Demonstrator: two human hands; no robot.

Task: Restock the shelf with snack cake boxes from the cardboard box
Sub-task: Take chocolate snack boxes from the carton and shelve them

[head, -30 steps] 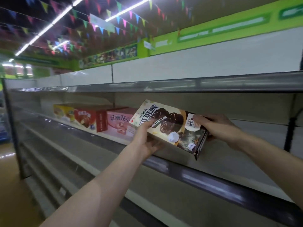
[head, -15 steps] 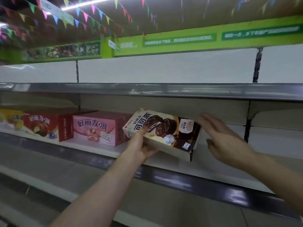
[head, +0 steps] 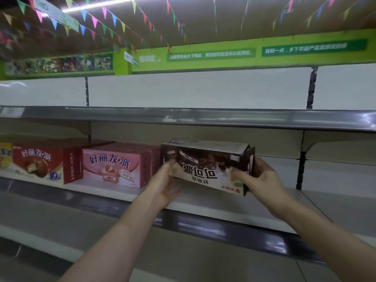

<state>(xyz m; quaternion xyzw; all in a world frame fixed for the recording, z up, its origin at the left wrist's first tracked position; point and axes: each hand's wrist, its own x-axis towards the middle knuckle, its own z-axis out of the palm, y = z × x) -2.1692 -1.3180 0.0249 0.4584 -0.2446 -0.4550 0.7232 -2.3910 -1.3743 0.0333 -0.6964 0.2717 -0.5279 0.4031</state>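
A brown-and-cream snack cake box (head: 205,163) hangs just above the white shelf (head: 203,202), its printed front upside down and facing me. My left hand (head: 164,184) grips its left end from below. My right hand (head: 258,178) grips its right end, where a flap stands ajar. The box sits directly right of a pink snack cake box (head: 118,165) standing on the shelf. Further left stands a red snack cake box (head: 44,161), then a yellow one (head: 5,157) at the frame's edge. The cardboard box is out of view.
A grey metal shelf (head: 203,118) runs overhead, close above the held box. The shelf board to the right of my hands is bare up to a black upright (head: 301,169). Lower shelves (head: 61,220) step out below. Green signage and coloured bunting hang above.
The brown box has been flipped so its print reads upside down, and shifted up against the pink box. My right hand, off the box half a second ago, now grips its right end.
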